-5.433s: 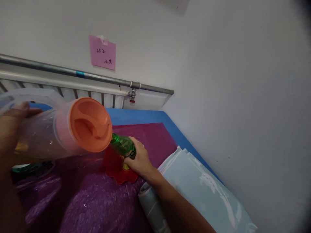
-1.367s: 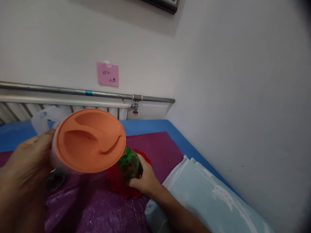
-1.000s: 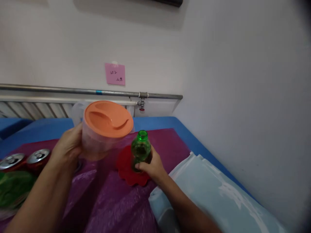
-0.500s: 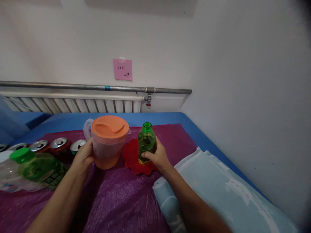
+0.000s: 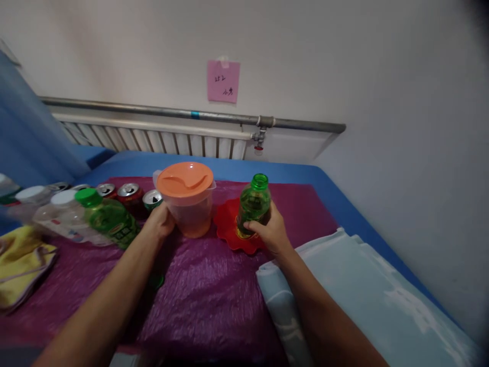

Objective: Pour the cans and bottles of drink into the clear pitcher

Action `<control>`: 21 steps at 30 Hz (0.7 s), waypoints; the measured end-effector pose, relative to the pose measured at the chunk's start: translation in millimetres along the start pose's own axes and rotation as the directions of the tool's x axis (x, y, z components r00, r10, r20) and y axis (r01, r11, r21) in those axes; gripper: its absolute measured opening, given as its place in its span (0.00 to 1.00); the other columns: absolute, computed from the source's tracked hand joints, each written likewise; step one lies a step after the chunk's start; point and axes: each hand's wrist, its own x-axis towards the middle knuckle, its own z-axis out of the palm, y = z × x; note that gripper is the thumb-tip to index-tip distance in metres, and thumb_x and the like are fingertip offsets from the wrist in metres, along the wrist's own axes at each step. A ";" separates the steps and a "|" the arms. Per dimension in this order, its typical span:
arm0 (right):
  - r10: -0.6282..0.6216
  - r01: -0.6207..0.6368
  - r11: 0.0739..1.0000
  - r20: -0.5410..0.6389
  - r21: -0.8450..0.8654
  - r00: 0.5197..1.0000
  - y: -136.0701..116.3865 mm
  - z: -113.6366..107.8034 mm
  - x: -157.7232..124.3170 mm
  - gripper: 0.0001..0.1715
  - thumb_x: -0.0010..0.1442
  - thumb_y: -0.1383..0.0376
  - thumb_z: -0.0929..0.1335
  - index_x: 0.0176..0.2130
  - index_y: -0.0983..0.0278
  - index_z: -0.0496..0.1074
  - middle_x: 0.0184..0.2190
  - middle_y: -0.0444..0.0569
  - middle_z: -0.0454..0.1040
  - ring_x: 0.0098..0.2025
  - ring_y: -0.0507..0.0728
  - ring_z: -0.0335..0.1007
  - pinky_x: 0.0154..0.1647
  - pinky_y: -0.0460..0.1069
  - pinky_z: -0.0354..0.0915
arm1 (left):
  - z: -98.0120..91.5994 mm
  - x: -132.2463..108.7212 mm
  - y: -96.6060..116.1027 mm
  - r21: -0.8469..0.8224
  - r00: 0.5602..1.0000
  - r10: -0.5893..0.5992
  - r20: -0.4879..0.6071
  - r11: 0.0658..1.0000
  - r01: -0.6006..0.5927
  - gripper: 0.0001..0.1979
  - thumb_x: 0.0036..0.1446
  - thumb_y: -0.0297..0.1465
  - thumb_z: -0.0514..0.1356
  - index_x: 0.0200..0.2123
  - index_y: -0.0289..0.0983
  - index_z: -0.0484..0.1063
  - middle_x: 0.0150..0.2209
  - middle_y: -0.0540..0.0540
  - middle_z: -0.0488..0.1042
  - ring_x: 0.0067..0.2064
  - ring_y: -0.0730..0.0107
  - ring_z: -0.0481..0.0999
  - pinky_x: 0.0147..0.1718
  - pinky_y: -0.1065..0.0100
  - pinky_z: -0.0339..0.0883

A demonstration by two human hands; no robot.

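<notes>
My left hand is closed at the handle side of a clear plastic jug with an orange lid; its fingertips are hidden. Orange-tinted liquid shows low in the jug. My right hand is wrapped round a green plastic bottle, uncapped, with liquid inside. The bottle stands over a red scalloped plate; whether it touches the plate I cannot tell. A green cap lies beside my left forearm on the purple plastic sheet.
Several drink cans line the left, behind a capped green bottle and clear bottles. A yellow cloth lies far left. Folded pale blue fabric covers the right. A radiator and wall stand behind.
The view has turned left and tipped down, bringing the yellow cloth and green cap into sight. The jug now sits nearer the cans. My right hand keeps its grip on the bottle.
</notes>
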 end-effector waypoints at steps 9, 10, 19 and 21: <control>-0.022 0.024 0.997 -0.032 0.071 0.999 -7.1 6.6 -4.4 0.38 0.38 0.64 0.77 0.50 0.61 0.68 0.47 0.48 0.76 0.50 0.63 0.73 0.56 0.59 0.67 | -90.0 -93.1 -11.8 0.833 0.992 0.047 0.113 0.540 -0.120 0.20 0.32 0.46 0.70 0.27 0.40 0.78 0.32 0.43 0.74 0.35 0.55 0.71 0.41 0.58 0.64; -0.021 0.023 0.997 -0.028 0.069 0.999 -7.4 7.8 -4.7 0.38 0.38 0.65 0.77 0.50 0.60 0.68 0.47 0.48 0.76 0.50 0.63 0.73 0.56 0.59 0.67 | -95.3 -99.8 -17.1 0.864 0.990 0.035 0.137 0.485 -0.137 0.17 0.33 0.44 0.69 0.27 0.40 0.78 0.32 0.43 0.74 0.35 0.55 0.71 0.41 0.57 0.64; -0.042 0.050 0.997 0.153 -0.050 0.987 -14.8 12.6 -10.5 0.44 0.40 0.66 0.73 0.58 0.62 0.63 0.52 0.51 0.76 0.51 0.62 0.74 0.56 0.57 0.69 | -83.1 -103.8 -24.0 0.855 0.971 0.042 0.236 0.466 -0.228 0.22 0.44 0.49 0.57 0.37 0.41 0.74 0.38 0.43 0.79 0.42 0.55 0.78 0.43 0.59 0.72; -0.049 0.066 0.994 0.177 -0.091 0.983 -16.7 12.7 -13.0 0.47 0.41 0.66 0.73 0.60 0.62 0.63 0.52 0.51 0.76 0.52 0.62 0.74 0.56 0.56 0.69 | -66.9 -106.0 -10.6 0.717 0.963 0.093 0.255 0.650 -0.253 0.27 0.41 0.53 0.63 0.39 0.42 0.77 0.43 0.45 0.79 0.44 0.57 0.79 0.43 0.64 0.75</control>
